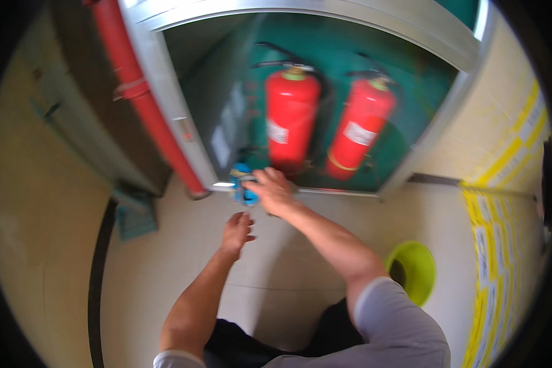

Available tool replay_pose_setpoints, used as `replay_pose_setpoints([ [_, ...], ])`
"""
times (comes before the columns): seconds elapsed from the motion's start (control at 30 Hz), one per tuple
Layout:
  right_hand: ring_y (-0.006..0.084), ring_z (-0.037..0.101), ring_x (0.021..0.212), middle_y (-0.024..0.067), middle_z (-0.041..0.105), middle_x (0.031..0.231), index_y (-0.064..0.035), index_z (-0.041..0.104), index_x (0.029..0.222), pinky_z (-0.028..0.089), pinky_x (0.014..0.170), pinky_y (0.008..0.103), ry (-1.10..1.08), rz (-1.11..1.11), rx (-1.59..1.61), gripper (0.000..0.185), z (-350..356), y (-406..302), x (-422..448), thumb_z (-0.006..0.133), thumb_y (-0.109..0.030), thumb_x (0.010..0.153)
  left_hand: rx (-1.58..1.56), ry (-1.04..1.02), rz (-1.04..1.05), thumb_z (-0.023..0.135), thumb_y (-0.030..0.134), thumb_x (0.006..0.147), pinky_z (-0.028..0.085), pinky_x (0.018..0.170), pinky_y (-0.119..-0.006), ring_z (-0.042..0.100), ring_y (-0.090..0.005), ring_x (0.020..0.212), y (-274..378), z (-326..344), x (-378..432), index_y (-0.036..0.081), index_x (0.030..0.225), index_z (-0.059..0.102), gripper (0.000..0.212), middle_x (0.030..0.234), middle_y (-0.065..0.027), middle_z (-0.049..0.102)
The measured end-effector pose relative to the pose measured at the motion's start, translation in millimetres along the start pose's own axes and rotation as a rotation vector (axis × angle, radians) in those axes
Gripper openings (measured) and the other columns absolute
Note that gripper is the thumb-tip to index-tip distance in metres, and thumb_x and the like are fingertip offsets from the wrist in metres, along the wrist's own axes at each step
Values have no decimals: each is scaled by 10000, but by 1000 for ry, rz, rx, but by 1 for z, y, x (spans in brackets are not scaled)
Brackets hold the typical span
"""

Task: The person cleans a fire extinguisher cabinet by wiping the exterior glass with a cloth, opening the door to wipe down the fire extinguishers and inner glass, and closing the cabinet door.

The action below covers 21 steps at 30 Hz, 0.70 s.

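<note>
My right hand (pixel 273 191) grips a blue cloth (pixel 244 184) at the lower left corner of a metal-framed glass cabinet (pixel 313 9). Below and to the left of it is my left hand (pixel 239 232), with nothing in it and its fingers partly curled and apart. Behind the glass are two red fire extinguishers, the left one (pixel 292 106) nearly upright and the right one (pixel 361 126) tilted in the view. Both have black handles and white labels. The cloth and the right fingers are blurred.
A red pipe (pixel 140 99) runs down the cabinet's left side. A teal dustpan (pixel 138 214) stands by the left wall. On the floor at the right is a yellow-green bucket (pixel 421 271). Yellow and white strips (pixel 497 257) cover part of the right wall.
</note>
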State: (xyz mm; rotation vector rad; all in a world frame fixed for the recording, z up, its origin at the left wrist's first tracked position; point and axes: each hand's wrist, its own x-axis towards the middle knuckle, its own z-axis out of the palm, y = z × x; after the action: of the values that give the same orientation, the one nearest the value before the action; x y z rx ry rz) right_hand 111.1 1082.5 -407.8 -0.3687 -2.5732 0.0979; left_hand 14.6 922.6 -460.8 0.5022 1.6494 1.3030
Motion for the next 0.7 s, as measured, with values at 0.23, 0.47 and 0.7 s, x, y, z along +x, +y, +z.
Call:
replay_pose_setpoints([
  [0.23, 391, 472, 1261, 224, 519, 1340, -72, 447, 1394, 398, 1051, 440, -368, 343, 408, 641, 15, -56, 17, 590, -13, 772, -484, -101, -174, 404, 728, 896, 345, 1071, -590, 369, -401, 1353, 25, -16, -10, 71, 1489, 279, 894, 1501, -191, 348],
  [0.47, 406, 536, 1148, 224, 578, 1234, -34, 446, 1341, 453, 955, 467, -260, 135, 638, 606, 11, -116, 40, 634, -87, 767, -1001, 70, 55, 624, 554, 876, 382, 1060, -538, 489, -294, 1268, 24, -44, -16, 169, 1432, 391, 715, 1393, -75, 509],
  [0.7, 389, 503, 1229, 236, 478, 1385, 6, 486, 1338, 408, 1052, 432, -142, -12, 678, 594, 25, -109, 70, 664, -136, 789, -922, 475, -63, 604, 259, 910, 540, 861, -557, 622, -302, 1087, 41, -72, -34, 99, 1284, 499, 420, 1252, -128, 591],
])
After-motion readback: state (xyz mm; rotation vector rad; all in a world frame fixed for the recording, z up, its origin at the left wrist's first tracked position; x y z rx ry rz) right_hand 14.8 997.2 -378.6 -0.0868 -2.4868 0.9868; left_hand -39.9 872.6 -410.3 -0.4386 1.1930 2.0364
